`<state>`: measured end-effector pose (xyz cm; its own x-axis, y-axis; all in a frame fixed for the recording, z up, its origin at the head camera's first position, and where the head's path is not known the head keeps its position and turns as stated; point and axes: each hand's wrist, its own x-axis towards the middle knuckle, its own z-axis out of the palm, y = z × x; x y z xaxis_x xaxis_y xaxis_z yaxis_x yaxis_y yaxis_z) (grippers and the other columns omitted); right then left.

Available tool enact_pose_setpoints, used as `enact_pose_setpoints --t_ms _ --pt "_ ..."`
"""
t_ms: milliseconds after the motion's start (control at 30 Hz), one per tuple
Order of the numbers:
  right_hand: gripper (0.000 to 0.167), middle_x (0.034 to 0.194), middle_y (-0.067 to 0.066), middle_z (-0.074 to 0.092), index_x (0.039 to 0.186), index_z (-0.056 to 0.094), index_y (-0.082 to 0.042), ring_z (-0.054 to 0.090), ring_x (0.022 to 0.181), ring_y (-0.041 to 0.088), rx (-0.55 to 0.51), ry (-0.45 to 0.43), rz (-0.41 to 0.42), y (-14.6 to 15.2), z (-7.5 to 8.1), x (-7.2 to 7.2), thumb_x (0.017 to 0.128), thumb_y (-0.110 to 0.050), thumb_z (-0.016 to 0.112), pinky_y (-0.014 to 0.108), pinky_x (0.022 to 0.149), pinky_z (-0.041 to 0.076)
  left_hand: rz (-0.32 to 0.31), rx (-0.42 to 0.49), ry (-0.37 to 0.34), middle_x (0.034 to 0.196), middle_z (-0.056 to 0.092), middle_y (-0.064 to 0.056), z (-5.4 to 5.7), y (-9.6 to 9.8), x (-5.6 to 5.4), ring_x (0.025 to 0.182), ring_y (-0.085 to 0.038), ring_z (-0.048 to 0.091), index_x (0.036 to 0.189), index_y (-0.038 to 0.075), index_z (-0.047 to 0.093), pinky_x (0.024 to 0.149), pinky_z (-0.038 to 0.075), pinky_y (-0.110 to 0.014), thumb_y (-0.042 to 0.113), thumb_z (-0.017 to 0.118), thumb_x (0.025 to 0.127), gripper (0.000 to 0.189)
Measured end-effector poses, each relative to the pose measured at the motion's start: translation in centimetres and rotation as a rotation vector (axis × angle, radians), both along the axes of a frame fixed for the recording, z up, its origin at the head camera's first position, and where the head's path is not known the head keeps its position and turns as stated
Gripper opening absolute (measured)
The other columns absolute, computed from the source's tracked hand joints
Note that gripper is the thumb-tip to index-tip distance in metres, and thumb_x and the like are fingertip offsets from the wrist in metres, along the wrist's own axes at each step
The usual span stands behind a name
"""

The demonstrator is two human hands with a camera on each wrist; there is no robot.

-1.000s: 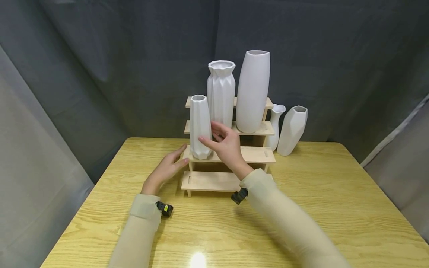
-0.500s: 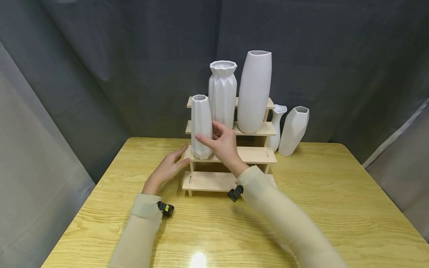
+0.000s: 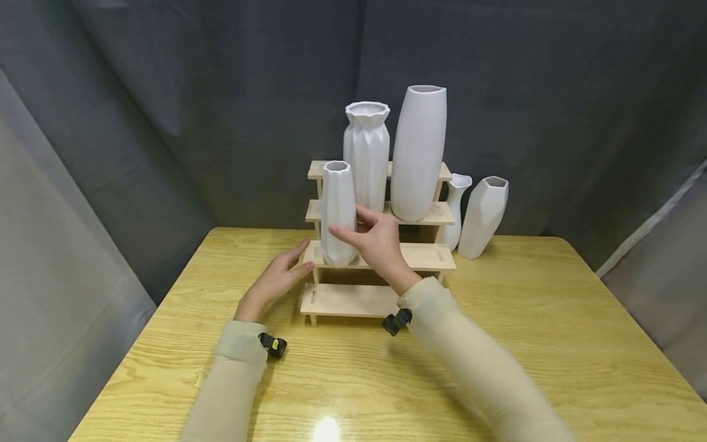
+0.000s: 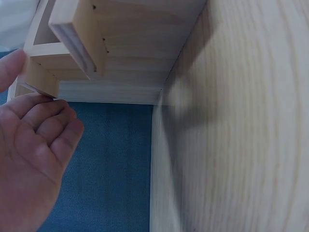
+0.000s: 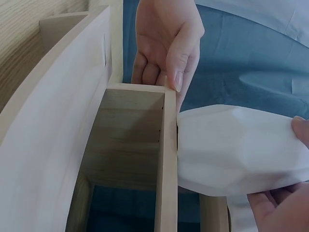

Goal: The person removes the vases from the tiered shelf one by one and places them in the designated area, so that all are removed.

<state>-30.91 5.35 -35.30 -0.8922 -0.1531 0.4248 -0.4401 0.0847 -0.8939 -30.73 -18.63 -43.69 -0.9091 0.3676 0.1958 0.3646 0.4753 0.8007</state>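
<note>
A slim white faceted vase stands upright on the second-lowest shelf of a stepped wooden stand, toward its left end. My right hand holds its lower body from the right, thumb in front and fingers behind; the right wrist view shows the vase's base at the shelf board. My left hand grips the left end of that same shelf, thumb at the front corner and index finger by the back corner. In the left wrist view the fingers are slightly bent beside the wood.
On the shelf behind stand a pleated white vase and a tall smooth white vase. Right of the stand, a flared-neck vase and an angular vase stand on the wood-grain table. A dark curtain hangs behind.
My right hand has shifted the slim vase a little to the right along its shelf, and its facets have turned slightly. The left hand keeps its place on the stand.
</note>
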Motion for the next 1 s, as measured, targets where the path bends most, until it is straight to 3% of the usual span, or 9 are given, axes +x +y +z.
enact_pose_setpoints --t_ms 500,800,1000 --pt "0.057 0.113 0.007 0.071 0.124 0.071 -0.009 0.068 0.102 0.020 0.003 0.031 -0.025 2.4 0.1 1.1 0.074 -0.030 0.089 0.032 0.085 0.057 0.012 0.006 -0.016 0.161 0.023 -0.007 -0.2 0.0 -0.1 0.142 -0.039 0.030 0.157 0.013 0.025 0.116 0.027 -0.047 0.040 0.053 0.102 0.068" --pt "0.059 0.115 0.009 0.070 0.124 0.070 -0.009 0.067 0.104 0.021 0.005 0.004 -0.046 3.7 0.4 1.9 0.072 -0.028 0.090 0.032 0.086 0.057 0.001 0.008 -0.037 0.162 0.020 -0.004 -0.2 -0.1 0.0 0.143 -0.039 0.027 0.158 0.017 0.022 0.117 0.025 -0.046 0.041 0.051 0.103 0.067" --pt "0.062 0.116 0.008 0.070 0.126 0.069 -0.008 0.067 0.105 0.022 -0.002 -0.005 -0.062 4.8 0.5 2.4 0.071 -0.029 0.091 0.031 0.087 0.056 -0.008 -0.004 -0.010 0.162 0.020 -0.010 -0.1 -0.1 0.0 0.142 -0.042 0.027 0.158 0.014 0.021 0.117 0.024 -0.049 0.041 0.050 0.103 0.068"
